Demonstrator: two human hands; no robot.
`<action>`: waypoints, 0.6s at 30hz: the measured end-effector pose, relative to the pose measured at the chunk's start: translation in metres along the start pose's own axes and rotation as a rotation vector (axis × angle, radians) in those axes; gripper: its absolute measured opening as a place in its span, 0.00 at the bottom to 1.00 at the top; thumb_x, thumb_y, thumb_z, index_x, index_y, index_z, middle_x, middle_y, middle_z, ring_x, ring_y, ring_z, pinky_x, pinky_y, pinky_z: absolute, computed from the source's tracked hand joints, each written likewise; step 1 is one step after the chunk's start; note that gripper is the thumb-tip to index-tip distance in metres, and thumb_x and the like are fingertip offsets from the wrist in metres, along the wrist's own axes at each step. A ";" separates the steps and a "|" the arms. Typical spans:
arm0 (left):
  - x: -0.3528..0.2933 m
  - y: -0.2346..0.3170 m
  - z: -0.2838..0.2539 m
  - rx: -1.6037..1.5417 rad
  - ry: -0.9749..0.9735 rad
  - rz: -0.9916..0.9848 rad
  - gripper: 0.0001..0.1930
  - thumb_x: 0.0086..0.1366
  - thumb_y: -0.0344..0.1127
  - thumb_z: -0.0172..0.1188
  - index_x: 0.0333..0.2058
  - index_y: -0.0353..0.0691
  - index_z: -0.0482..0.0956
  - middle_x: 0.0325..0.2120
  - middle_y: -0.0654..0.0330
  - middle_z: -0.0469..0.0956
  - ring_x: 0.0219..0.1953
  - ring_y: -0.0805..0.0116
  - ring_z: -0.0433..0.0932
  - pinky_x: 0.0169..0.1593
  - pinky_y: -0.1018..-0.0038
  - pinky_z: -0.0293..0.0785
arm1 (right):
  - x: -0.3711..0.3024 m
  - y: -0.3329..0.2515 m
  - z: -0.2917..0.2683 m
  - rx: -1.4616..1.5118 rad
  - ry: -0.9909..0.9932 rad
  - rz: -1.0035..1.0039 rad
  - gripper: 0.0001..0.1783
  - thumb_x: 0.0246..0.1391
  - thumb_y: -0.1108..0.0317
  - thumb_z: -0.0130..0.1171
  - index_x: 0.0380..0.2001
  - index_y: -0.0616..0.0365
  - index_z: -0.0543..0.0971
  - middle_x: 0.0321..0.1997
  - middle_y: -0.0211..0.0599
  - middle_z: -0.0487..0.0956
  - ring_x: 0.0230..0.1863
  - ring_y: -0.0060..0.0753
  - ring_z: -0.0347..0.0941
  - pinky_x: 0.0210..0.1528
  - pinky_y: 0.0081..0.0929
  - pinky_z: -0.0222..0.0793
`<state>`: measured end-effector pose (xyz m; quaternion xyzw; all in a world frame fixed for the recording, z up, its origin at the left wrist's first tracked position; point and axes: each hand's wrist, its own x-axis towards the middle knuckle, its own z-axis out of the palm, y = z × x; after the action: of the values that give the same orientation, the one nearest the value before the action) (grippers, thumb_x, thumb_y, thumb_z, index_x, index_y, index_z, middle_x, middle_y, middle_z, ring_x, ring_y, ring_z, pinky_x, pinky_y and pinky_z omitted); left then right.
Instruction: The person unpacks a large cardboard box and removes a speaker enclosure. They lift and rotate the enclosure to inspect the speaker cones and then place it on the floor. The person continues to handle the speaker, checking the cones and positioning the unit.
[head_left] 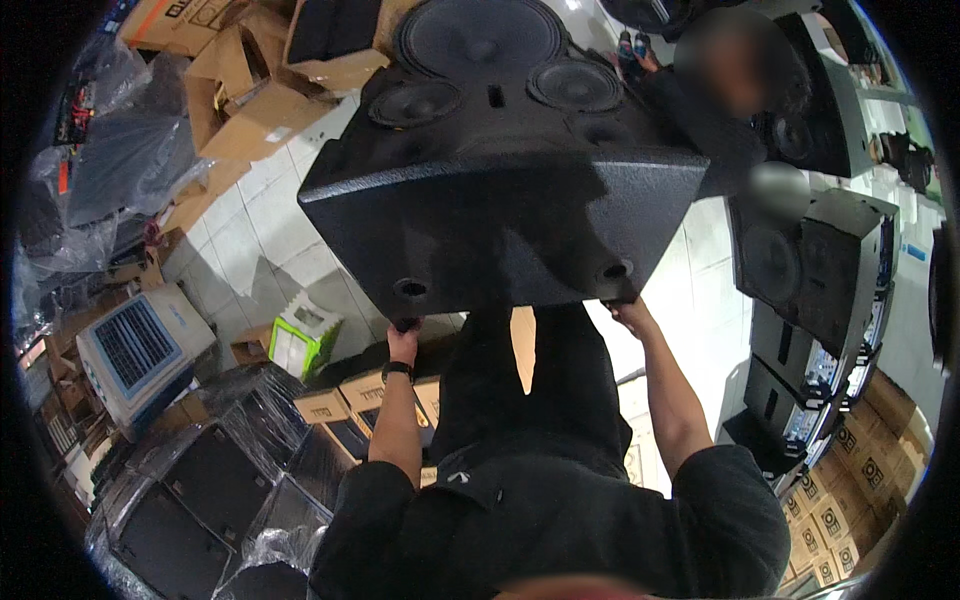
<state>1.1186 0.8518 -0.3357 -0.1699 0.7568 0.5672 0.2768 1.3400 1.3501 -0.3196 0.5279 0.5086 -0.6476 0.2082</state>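
While we grip its near lower edge from below, a large black speaker cabinet (500,190) with a rough textured finish hangs tilted in front of us, raised clear of the white tiled floor (250,240). Our left hand (403,338), a dark band on its wrist, has its fingers curled under the cabinet's near left corner, just by a round recessed hole. Our right hand (628,312) holds the near right corner the same way, its fingers closed around the edge beside a second hole. Both our forearms reach up from the sleeves of a black shirt. On the cabinet's far face we see one big round driver with two smaller ones below it. Beyond the cabinet, at its far side, stands another person (735,80) in dark clothes. To our left lie open cardboard boxes (250,90), a white and blue cooling unit (140,350), a green and white carton (305,340), and speakers wrapped in clear plastic (230,480). To our right, more black speaker cabinets (810,270) are stacked, with printed brown cartons (850,490) piled below them.
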 end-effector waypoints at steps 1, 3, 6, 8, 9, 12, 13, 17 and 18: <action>-0.016 -0.009 0.000 0.015 0.017 -0.073 0.14 0.58 0.29 0.69 0.44 0.34 0.83 0.40 0.59 0.85 0.43 0.67 0.81 0.51 0.70 0.73 | -0.005 0.010 -0.006 -0.082 0.026 0.064 0.06 0.55 0.75 0.59 0.34 0.51 0.75 0.24 0.23 0.72 0.24 0.17 0.66 0.27 0.19 0.63; -0.038 -0.023 0.008 -0.051 0.065 -0.067 0.15 0.58 0.28 0.69 0.44 0.34 0.82 0.42 0.60 0.84 0.43 0.65 0.81 0.52 0.68 0.73 | -0.006 0.023 -0.016 0.007 0.031 0.005 0.06 0.54 0.75 0.60 0.34 0.53 0.76 0.25 0.24 0.73 0.23 0.18 0.66 0.25 0.19 0.62; -0.074 -0.039 0.020 -0.030 0.100 -0.054 0.16 0.58 0.27 0.69 0.46 0.34 0.81 0.44 0.59 0.84 0.44 0.66 0.81 0.52 0.69 0.74 | -0.012 0.042 -0.035 0.012 -0.014 0.027 0.06 0.54 0.75 0.61 0.34 0.53 0.76 0.25 0.24 0.74 0.24 0.18 0.67 0.26 0.19 0.63; -0.094 -0.050 0.026 -0.049 0.093 -0.041 0.17 0.58 0.27 0.69 0.47 0.34 0.81 0.44 0.59 0.84 0.45 0.66 0.81 0.53 0.69 0.73 | -0.015 0.050 -0.047 -0.021 -0.065 0.037 0.06 0.54 0.74 0.62 0.34 0.53 0.77 0.26 0.24 0.75 0.25 0.18 0.68 0.29 0.21 0.65; -0.107 -0.057 0.031 -0.032 0.114 -0.122 0.17 0.58 0.27 0.69 0.48 0.34 0.80 0.45 0.59 0.84 0.46 0.65 0.81 0.53 0.69 0.73 | -0.018 0.054 -0.056 -0.097 -0.036 0.084 0.06 0.54 0.73 0.63 0.35 0.53 0.77 0.26 0.24 0.76 0.26 0.18 0.68 0.31 0.21 0.66; -0.151 -0.082 0.042 -0.122 0.127 -0.106 0.19 0.59 0.26 0.67 0.50 0.33 0.80 0.47 0.59 0.83 0.49 0.63 0.80 0.57 0.69 0.71 | -0.028 0.065 -0.074 -0.100 -0.043 0.091 0.05 0.54 0.75 0.59 0.34 0.54 0.78 0.27 0.25 0.77 0.27 0.19 0.70 0.33 0.23 0.67; -0.160 -0.091 0.045 -0.091 0.137 -0.082 0.19 0.59 0.26 0.67 0.50 0.33 0.79 0.47 0.59 0.83 0.49 0.62 0.80 0.57 0.69 0.71 | -0.030 0.068 -0.079 -0.143 -0.051 0.103 0.05 0.54 0.75 0.58 0.34 0.53 0.78 0.28 0.26 0.78 0.27 0.19 0.70 0.33 0.24 0.67; -0.201 -0.134 0.050 -0.057 0.139 -0.131 0.19 0.56 0.23 0.63 0.48 0.31 0.80 0.46 0.58 0.82 0.49 0.63 0.79 0.56 0.69 0.71 | -0.041 0.086 -0.095 -0.172 -0.086 0.066 0.07 0.54 0.75 0.57 0.36 0.52 0.78 0.29 0.26 0.79 0.30 0.20 0.71 0.37 0.25 0.68; -0.206 -0.145 0.049 -0.021 0.135 -0.214 0.20 0.54 0.22 0.61 0.48 0.31 0.80 0.46 0.57 0.82 0.49 0.62 0.79 0.55 0.69 0.71 | -0.042 0.091 -0.097 -0.175 -0.079 0.071 0.07 0.55 0.75 0.56 0.36 0.52 0.79 0.29 0.26 0.79 0.30 0.20 0.72 0.37 0.25 0.68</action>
<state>1.3751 0.8436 -0.3310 -0.2902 0.7454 0.5295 0.2825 1.4739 1.3884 -0.3148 0.4994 0.5355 -0.6132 0.2963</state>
